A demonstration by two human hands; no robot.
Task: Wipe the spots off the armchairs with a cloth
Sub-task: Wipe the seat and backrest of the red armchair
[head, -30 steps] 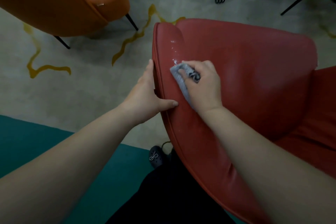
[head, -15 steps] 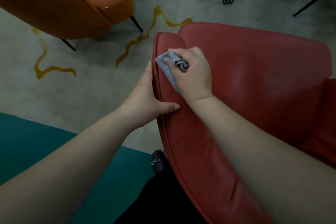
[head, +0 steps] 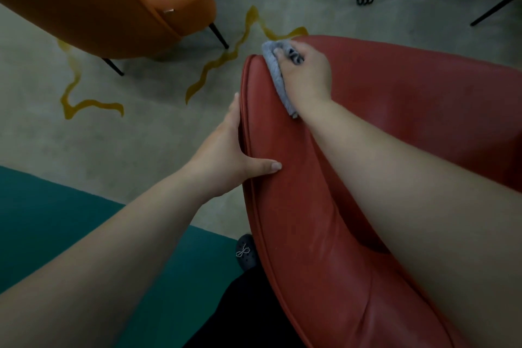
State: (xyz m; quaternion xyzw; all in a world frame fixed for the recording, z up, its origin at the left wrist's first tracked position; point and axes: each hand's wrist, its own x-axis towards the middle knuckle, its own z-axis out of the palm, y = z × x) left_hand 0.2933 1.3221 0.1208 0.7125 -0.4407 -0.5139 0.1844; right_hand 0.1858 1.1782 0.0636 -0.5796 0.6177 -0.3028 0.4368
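Grey floor, orange armchair upper left; right hand presses bunched cloth onto red armchair top edge, left hand grips its rim.

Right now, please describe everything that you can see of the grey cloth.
The grey cloth looks like soft knitted or terry fabric, bunched and folded into a long strip. It lies pressed on the upper edge of the red armchair, at its far corner. The right hand covers most of it, fingers curled round it, so only its far end and a strip along the hand's left side show. A dark patterned patch shows between the fingers. The left hand does not touch it.
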